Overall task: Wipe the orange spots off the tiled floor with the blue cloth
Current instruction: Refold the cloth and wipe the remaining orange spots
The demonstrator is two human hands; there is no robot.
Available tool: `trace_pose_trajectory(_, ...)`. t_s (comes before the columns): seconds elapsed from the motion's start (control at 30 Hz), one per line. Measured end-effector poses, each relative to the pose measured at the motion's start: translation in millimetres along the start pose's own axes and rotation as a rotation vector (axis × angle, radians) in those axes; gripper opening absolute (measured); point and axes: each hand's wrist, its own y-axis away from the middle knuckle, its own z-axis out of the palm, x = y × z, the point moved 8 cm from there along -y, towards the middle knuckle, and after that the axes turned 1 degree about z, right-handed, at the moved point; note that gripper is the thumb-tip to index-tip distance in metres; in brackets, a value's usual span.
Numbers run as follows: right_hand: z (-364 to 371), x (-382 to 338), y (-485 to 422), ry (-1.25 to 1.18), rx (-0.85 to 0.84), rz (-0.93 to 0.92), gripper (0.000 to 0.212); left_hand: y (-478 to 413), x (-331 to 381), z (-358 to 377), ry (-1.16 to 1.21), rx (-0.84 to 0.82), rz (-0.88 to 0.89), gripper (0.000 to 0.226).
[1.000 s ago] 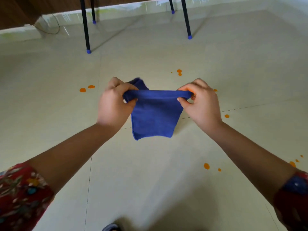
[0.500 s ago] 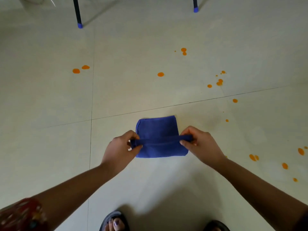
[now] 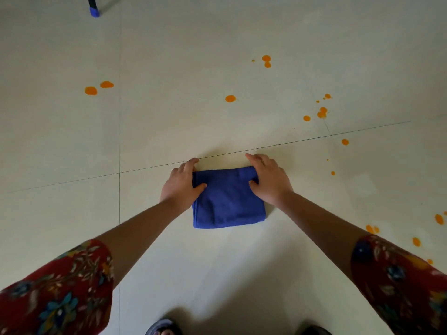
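Note:
The blue cloth lies folded into a rectangle on the pale tiled floor, just below a grout line. My left hand holds its far left corner, thumb on top and fingers past the edge. My right hand holds the far right corner the same way. Orange spots lie beyond the cloth: a pair at the left, one in the middle, a pair further back, a cluster at the right. More orange spots sit near my right forearm.
A black chair leg with a blue foot stands at the far left. My sandalled feet show at the bottom edge. Grout lines cross left of the cloth.
The cloth went from hanging in the air between my hands to lying on the floor. Its near half was folded over away from me. The camera tilted down and closer.

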Motion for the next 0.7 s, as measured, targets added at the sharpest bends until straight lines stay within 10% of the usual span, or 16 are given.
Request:
trace_pose_trajectory(0.13, -5, -9, 9, -0.146, -0.077, 0.111, 0.013, -1, 6, 8, 0.005, -0.083, 0.003, 0.018)
trace_pose_trajectory(0.3, -6, 16, 88, -0.914, -0.115, 0.262, 0.012, 30, 41, 16, 0.407, -0.231, -0.004, 0.013)
trace_pose_trajectory(0.47, -10, 69, 191, -1.003, -0.022, 0.444, 0.027, 71, 100, 54, 0.513, -0.572, 0.005, 0.024)
trace_pose_trajectory(0.7, -57, 136, 270, -0.519, 0.064, 0.616, 0.051, 134, 192, 115, 0.519, -0.839, -0.025, 0.011)
